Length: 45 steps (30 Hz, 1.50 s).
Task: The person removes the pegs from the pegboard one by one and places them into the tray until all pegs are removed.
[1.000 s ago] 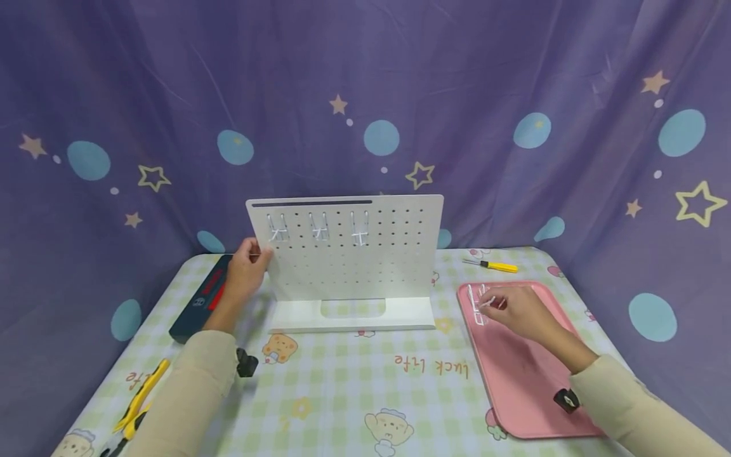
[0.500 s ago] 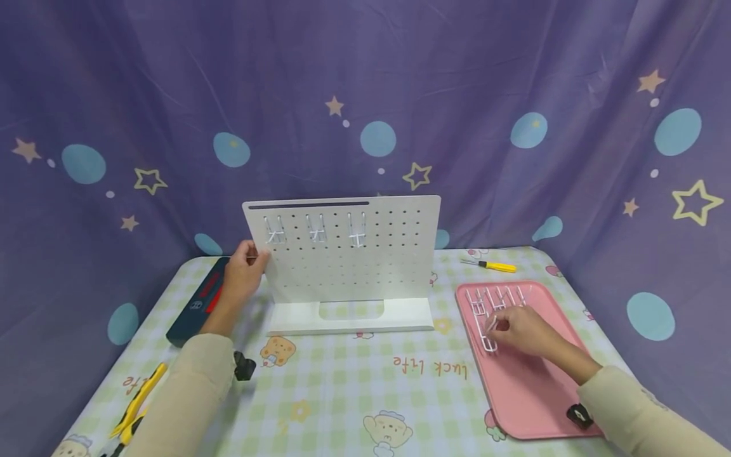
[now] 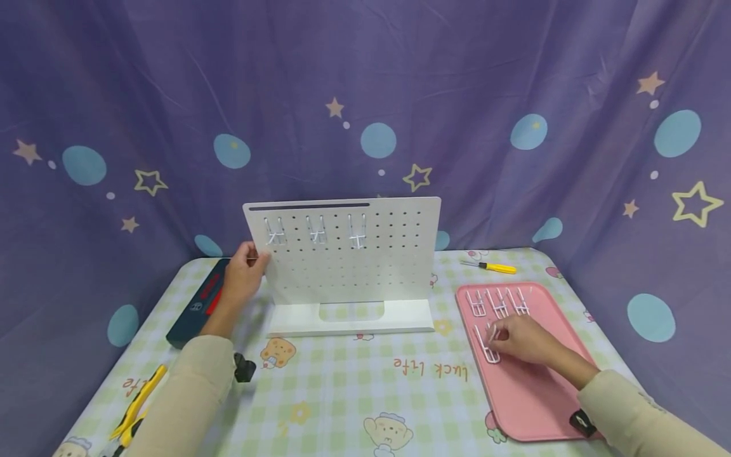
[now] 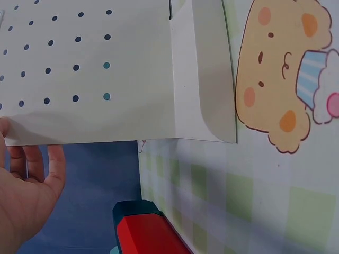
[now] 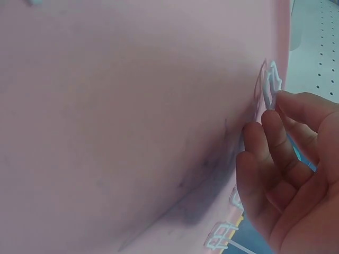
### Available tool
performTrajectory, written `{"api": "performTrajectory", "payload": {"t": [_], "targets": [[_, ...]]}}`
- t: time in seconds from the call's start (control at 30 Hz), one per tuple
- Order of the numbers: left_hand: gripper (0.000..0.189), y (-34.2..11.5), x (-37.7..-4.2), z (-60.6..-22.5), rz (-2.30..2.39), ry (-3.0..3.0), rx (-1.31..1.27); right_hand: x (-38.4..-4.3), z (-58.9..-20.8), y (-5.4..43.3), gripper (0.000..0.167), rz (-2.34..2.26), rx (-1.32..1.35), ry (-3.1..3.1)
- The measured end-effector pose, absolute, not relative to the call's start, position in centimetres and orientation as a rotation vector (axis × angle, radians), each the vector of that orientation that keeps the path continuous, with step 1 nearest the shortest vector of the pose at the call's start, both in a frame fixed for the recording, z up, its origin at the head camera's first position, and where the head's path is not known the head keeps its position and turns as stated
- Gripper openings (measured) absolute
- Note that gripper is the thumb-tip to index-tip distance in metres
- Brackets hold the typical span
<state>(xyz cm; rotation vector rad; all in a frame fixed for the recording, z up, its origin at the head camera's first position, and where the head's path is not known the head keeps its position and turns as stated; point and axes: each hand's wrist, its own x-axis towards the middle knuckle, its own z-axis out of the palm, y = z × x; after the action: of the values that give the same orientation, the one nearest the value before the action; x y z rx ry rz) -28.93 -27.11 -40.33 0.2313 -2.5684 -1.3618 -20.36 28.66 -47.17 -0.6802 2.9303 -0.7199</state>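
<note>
The left hand (image 3: 242, 279) gripped the left edge of the white pegboard (image 3: 351, 276), its thumb on the front face. To the right, the right hand (image 3: 524, 341) held a white wire hook (image 3: 492, 360) pinched between thumb and fingers, over the left side of the pink tray (image 3: 537, 406); contact with the tray was unclear. Three more hooks (image 3: 498, 303) lay in a row at the tray's far end, and three mounted hooks (image 3: 317, 231) hung on the board's upper left. A yellow-handled screwdriver (image 3: 499, 268) lay beyond the tray, a dark box (image 3: 194, 312) at left.
</note>
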Motion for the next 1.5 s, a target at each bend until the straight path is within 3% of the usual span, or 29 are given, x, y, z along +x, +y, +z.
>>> {"api": "performTrajectory", "payload": {"t": [0.53,0.73,1.07,1.5], "targets": [[0.038,-27.3,-28.9,-40.1,-1.348,-2.561,0.205,-20.6,-46.3,29.0,0.012,-0.722,-0.687,2.878],[0.037,-27.4,-29.0,-40.2,-1.331,-2.554,0.200,-20.9,-44.2,29.4,0.019,-0.643,-0.684,2.917],[0.037,-27.1,-29.1,-40.3,-1.354,-2.561,0.195,-21.7,-39.6,29.5,0.014,-0.666,-0.711,3.050],[0.039,-27.2,-28.9,-40.8,-1.362,-2.551,0.211,-23.7,-37.1,23.7,0.018,-0.865,-0.749,3.271]]}}
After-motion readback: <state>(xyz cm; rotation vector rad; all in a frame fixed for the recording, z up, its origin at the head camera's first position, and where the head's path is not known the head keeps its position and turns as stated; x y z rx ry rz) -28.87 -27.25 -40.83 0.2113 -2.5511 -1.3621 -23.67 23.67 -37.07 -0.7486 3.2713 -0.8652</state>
